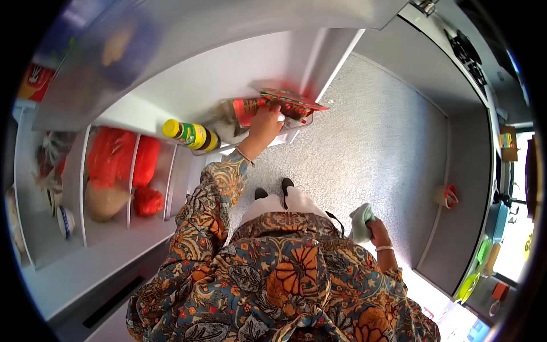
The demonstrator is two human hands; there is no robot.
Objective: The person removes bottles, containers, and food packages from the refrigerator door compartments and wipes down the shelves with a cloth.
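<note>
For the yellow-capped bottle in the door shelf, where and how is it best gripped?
Probably around the upper body, just below the yellow cap, coming from the person's side. The bottle looks upright, its rounded upper part exposed above the shelf rim, so fingers could wrap it and lift. The left hand, nearer than the right, is at the red packets.

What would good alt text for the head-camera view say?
A person's left hand is at red printed packets inside an open white fridge door, near a yellow-capped dark bottle; the right hand holds a crumpled pale grey-green cloth.
</note>
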